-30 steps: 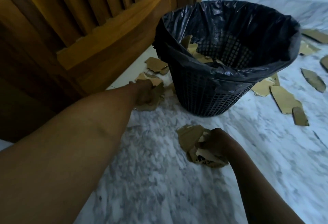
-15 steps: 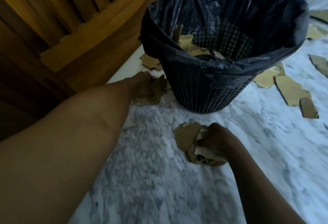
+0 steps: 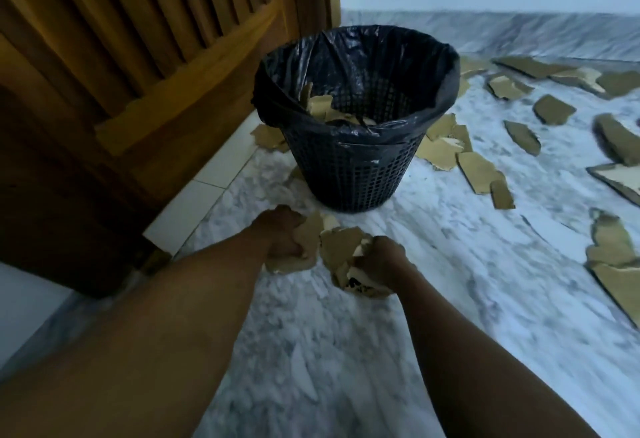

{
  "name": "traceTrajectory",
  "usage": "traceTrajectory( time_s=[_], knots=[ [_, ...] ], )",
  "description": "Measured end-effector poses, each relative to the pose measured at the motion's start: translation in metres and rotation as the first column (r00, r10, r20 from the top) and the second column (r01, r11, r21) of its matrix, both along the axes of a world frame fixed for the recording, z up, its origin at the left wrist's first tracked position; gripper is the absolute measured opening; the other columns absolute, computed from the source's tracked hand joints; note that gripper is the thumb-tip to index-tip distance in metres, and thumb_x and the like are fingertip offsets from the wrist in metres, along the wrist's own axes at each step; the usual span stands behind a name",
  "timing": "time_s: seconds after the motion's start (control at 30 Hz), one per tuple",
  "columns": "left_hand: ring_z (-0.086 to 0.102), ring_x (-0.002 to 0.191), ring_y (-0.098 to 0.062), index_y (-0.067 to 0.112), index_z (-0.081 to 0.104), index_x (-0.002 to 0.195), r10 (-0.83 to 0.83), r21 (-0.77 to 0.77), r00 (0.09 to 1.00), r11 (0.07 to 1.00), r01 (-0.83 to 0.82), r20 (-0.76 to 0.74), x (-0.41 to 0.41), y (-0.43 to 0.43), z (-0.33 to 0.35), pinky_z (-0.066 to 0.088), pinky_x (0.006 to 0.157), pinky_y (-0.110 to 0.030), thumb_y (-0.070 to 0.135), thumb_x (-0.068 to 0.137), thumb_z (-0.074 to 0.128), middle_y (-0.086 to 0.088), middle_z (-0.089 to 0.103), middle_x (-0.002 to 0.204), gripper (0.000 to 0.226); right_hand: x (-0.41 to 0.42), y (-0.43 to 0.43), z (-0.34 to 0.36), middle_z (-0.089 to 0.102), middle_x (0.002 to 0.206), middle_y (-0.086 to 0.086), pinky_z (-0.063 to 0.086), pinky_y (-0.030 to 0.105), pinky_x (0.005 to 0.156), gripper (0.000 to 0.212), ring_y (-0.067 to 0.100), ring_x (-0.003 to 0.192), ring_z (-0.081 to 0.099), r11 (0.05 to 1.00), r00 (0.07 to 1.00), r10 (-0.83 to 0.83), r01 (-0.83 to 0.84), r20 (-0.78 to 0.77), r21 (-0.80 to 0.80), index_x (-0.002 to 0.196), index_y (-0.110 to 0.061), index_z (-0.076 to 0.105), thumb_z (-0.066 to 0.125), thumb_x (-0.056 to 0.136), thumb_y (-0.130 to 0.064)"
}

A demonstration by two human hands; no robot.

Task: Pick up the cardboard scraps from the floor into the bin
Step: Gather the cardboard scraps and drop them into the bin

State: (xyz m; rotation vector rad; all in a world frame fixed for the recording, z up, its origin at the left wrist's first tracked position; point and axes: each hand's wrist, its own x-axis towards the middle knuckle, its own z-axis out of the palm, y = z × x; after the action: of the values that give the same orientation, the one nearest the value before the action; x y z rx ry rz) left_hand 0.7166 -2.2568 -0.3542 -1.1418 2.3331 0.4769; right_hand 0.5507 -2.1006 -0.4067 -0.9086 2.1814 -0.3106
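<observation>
A black mesh bin (image 3: 356, 174) lined with a black bag stands on the marble floor, with several cardboard scraps inside (image 3: 320, 106). My left hand (image 3: 282, 235) grips a brown cardboard scrap (image 3: 306, 245) just in front of the bin. Beside it, my right hand (image 3: 379, 262) holds a bunch of torn cardboard pieces (image 3: 341, 250). Both hands are close together, low over the floor. Several loose scraps (image 3: 479, 170) lie to the right of the bin.
A wooden door (image 3: 138, 56) stands on the left, right next to the bin. One scrap (image 3: 268, 136) lies between door and bin. More cardboard pieces (image 3: 613, 254) are scattered along the right side and by the far wall.
My left hand has pulled back from beside the bin with a scrap in its grip and now sits next to my right hand. The view has drawn back from the bin.
</observation>
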Motion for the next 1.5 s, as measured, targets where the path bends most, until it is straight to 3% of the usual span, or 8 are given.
traceTrajectory(
  time_s=[0.23,0.4,0.8,1.03,1.13,1.27,1.4,1.5],
  knots=[
    [0.035,0.139,-0.034,0.023,0.024,0.155,-0.064,0.045,0.997,0.997,0.062,0.050,-0.017,0.039,-0.007,0.039,0.110,-0.042,0.046,0.076,0.079,-0.009,0.030,0.157,0.100,-0.039,0.065,0.022,0.061,0.125,0.014,0.046,0.032,0.086,0.052,0.031,0.114,0.058,0.966,0.970,-0.239,0.241,0.041,-0.088,0.127,-0.008,0.057,0.069,0.087,-0.041],
    [0.017,0.141,-0.046,0.027,0.025,0.154,-0.078,-0.032,0.989,0.996,0.082,0.129,-0.018,0.039,0.004,0.020,0.115,-0.059,0.062,0.069,0.076,-0.015,0.024,0.156,0.105,-0.074,0.131,0.039,0.060,0.128,0.021,0.047,0.034,0.087,0.049,0.035,0.119,0.057,0.923,0.929,-0.365,0.369,0.054,-0.107,0.129,0.001,0.057,0.067,0.091,-0.029],
    [0.049,0.124,-0.036,0.019,0.039,0.148,-0.045,-0.011,0.996,0.999,0.046,0.079,-0.018,0.051,0.009,0.042,0.104,-0.049,0.078,0.050,0.075,-0.010,0.046,0.144,0.120,-0.068,0.175,0.042,0.066,0.108,0.023,0.049,0.044,0.086,0.039,0.037,0.103,0.061,0.850,0.882,-0.467,0.466,0.060,-0.246,0.105,0.002,0.065,0.072,0.087,-0.032],
    [0.066,0.093,-0.022,0.017,0.068,0.112,0.072,0.223,0.903,0.974,0.027,-0.423,-0.105,0.124,-0.009,0.056,0.081,-0.038,0.053,0.060,0.087,-0.005,0.071,0.107,0.066,-0.133,0.258,0.049,0.027,0.150,0.007,0.021,0.062,0.110,0.057,0.035,0.142,0.017,0.647,0.620,-0.757,0.756,-0.206,-0.102,0.136,-0.024,0.051,0.058,0.087,-0.053],
    [0.065,0.096,-0.022,0.013,0.068,0.114,0.160,0.369,0.839,0.928,0.052,-0.520,-0.145,0.177,-0.004,0.054,0.085,-0.039,0.040,0.072,0.084,-0.004,0.071,0.106,0.052,-0.170,0.311,0.033,0.026,0.159,0.006,0.009,0.064,0.115,0.070,0.031,0.150,0.007,0.715,0.696,-0.667,0.698,-0.264,0.034,0.141,-0.026,0.050,0.047,0.085,-0.067],
    [0.065,0.094,-0.024,0.014,0.068,0.104,0.240,0.450,0.815,0.893,0.029,-0.528,-0.179,0.223,0.000,0.053,0.082,-0.040,0.038,0.078,0.080,-0.004,0.070,0.099,0.038,-0.181,0.335,0.030,0.037,0.153,0.011,0.018,0.063,0.114,0.073,0.036,0.147,0.018,0.794,0.773,-0.600,0.606,-0.206,-0.041,0.121,-0.021,0.066,0.051,0.074,-0.075],
    [0.064,0.096,-0.027,0.014,0.065,0.110,0.373,0.524,0.786,0.848,-0.073,-0.494,-0.198,0.240,-0.010,0.054,0.075,-0.036,0.042,0.079,0.079,-0.005,0.068,0.107,0.044,-0.182,0.315,0.046,0.069,0.100,0.017,0.051,0.049,0.092,0.060,0.034,0.102,0.062,0.675,0.690,-0.722,0.687,-0.052,-0.270,0.077,-0.010,0.068,0.062,0.063,-0.068],
    [0.065,0.101,-0.034,0.010,0.062,0.116,0.344,0.481,0.825,0.871,-0.101,-0.449,-0.202,0.242,-0.028,0.056,0.084,-0.042,0.051,0.071,0.078,-0.011,0.068,0.113,0.062,-0.222,0.308,0.026,0.066,0.119,0.015,0.051,0.048,0.097,0.073,0.032,0.112,0.061,0.576,0.605,-0.793,0.783,0.072,-0.235,0.110,-0.009,0.068,0.070,0.059,-0.061]
  ],
)
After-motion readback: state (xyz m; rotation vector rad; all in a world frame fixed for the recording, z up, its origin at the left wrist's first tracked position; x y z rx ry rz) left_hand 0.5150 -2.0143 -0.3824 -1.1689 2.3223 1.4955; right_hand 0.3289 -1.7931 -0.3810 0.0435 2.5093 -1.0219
